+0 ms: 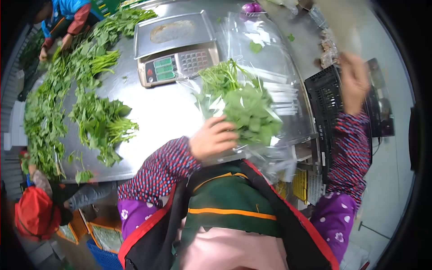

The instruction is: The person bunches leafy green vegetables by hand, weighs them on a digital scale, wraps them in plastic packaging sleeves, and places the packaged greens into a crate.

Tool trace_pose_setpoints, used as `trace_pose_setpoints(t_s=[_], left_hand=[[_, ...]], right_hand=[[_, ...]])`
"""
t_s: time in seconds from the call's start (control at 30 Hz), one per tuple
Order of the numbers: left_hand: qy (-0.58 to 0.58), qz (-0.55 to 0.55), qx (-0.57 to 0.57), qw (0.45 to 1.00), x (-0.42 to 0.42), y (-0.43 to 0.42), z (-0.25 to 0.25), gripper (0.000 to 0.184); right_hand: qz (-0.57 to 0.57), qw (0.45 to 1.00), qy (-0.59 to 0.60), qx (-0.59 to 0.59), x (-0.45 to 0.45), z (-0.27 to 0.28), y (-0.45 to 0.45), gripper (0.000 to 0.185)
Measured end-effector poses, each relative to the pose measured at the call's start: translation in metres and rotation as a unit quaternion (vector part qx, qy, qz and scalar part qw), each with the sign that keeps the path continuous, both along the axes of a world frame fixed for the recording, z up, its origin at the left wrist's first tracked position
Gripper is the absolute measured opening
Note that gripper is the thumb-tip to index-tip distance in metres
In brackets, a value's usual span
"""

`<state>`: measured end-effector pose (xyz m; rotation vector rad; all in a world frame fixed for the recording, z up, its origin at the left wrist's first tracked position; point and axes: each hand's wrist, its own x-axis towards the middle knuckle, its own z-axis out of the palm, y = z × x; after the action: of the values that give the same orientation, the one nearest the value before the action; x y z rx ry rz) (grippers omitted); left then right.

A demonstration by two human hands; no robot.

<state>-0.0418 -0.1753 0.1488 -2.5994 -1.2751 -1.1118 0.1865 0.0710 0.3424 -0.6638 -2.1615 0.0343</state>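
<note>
A clear plastic bag of leafy greens (252, 112) lies near the front edge of the metal table, its stems towards the scale. My left hand (215, 138) is at the lower left side of this bag, with bent fingers holding against the plastic. Out to the right, my right hand (354, 81) is raised over the black crate (326, 96). Motion blurs its fingers, and I cannot make out anything in them. Flat clear plastic bags (279, 67) lie beyond the greens.
A digital scale (175, 49) stands at the back of the table (155, 117). Loose bunches of greens (101, 121) cover the left side. Purple onions (251, 7) sit at the far edge. One co-worker (67, 22) handles greens at upper left; another person (38, 211) is at lower left.
</note>
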Motion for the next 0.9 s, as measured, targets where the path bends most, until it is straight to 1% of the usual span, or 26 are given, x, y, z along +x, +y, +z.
trace_pose_setpoints(t_s=[0.07,0.13,0.17,0.2,0.23,0.27,0.3,0.33,0.4,0.47,0.5,0.53,0.6,0.63,0.67,0.7,0.73,0.77,0.8,0.83,0.87,0.9], left_hand=[[-0.065,0.121,-0.088,0.987,0.014,-0.072,-0.046,0.034],[-0.155,0.257,-0.196,0.934,0.041,-0.135,-0.059,0.032],[-0.278,0.357,-0.229,0.862,0.066,-0.151,-0.068,0.033],[-0.388,0.447,-0.251,0.766,0.089,-0.161,-0.08,0.033],[-0.545,0.432,-0.305,0.651,0.111,-0.167,-0.112,0.037],[-0.618,0.405,-0.368,0.565,0.127,-0.157,-0.109,0.044],[-0.675,0.361,-0.43,0.478,0.143,-0.147,-0.123,0.048],[-0.743,0.299,-0.456,0.389,0.153,-0.128,-0.104,0.046],[-0.768,0.243,-0.442,0.395,0.175,-0.112,-0.12,0.032],[-0.777,0.303,-0.383,0.398,0.181,-0.123,-0.127,0.02],[-0.773,0.335,-0.364,0.397,0.181,-0.131,-0.129,0.015],[-0.745,0.359,-0.387,0.407,0.176,-0.139,-0.124,0.015],[-0.743,0.355,-0.409,0.393,0.183,-0.149,-0.128,0.018],[-0.748,0.35,-0.407,0.39,0.187,-0.149,-0.122,0.019],[-0.756,0.343,-0.403,0.386,0.193,-0.147,-0.115,0.02],[-0.764,0.338,-0.396,0.38,0.199,-0.146,-0.109,0.021],[-0.758,0.343,-0.401,0.384,0.203,-0.15,-0.108,0.022],[-0.75,0.348,-0.409,0.387,0.206,-0.155,-0.108,0.023],[-0.74,0.353,-0.42,0.389,0.21,-0.161,-0.11,0.024],[-0.74,0.347,-0.432,0.383,0.212,-0.164,-0.113,0.024],[-0.744,0.348,-0.425,0.38,0.214,-0.166,-0.114,0.024],[-0.749,0.349,-0.416,0.38,0.217,-0.167,-0.115,0.024]], right_hand=[[-0.035,0.993,-0.106,0.027,-0.003,-0.067,0.015,0.035],[-0.068,0.993,-0.082,-0.054,0.027,-0.135,0.018,0.043],[-0.045,0.984,-0.015,-0.169,0.049,-0.17,0.016,0.049],[-0.026,0.957,0.053,-0.283,0.069,-0.203,0.007,0.055],[-0.053,0.926,0.086,-0.364,0.086,-0.232,-0.015,0.057],[-0.085,0.885,0.118,-0.443,0.104,-0.259,-0.041,0.059],[-0.118,0.869,0.068,-0.475,0.123,-0.29,-0.068,0.06],[-0.151,0.851,0.017,-0.502,0.135,-0.31,-0.092,0.061],[-0.181,0.795,0.007,-0.579,0.13,-0.318,-0.139,0.048],[-0.1,0.691,0.07,-0.712,0.14,-0.313,-0.14,0.038],[-0.058,0.628,0.103,-0.769,0.141,-0.308,-0.137,0.033],[-0.101,0.67,0.138,-0.722,0.14,-0.297,-0.134,0.021],[-0.117,0.704,0.129,-0.689,0.17,-0.31,-0.115,0.023],[-0.159,0.792,0.078,-0.584,0.185,-0.316,-0.112,0.023],[-0.196,0.864,0.024,-0.464,0.199,-0.324,-0.11,0.024],[-0.225,0.915,-0.032,-0.334,0.207,-0.327,-0.11,0.025],[-0.135,0.914,-0.029,-0.381,0.19,-0.303,-0.13,0.025],[-0.046,0.901,-0.028,-0.43,0.161,-0.266,-0.166,0.025],[0.05,0.868,-0.086,-0.486,0.137,-0.245,-0.198,0.021],[0.197,0.857,-0.135,-0.456,0.125,-0.251,-0.223,0.017],[0.307,0.851,-0.161,-0.395,0.107,-0.25,-0.249,0.017],[0.346,0.847,-0.184,-0.36,0.095,-0.256,-0.265,0.017]])
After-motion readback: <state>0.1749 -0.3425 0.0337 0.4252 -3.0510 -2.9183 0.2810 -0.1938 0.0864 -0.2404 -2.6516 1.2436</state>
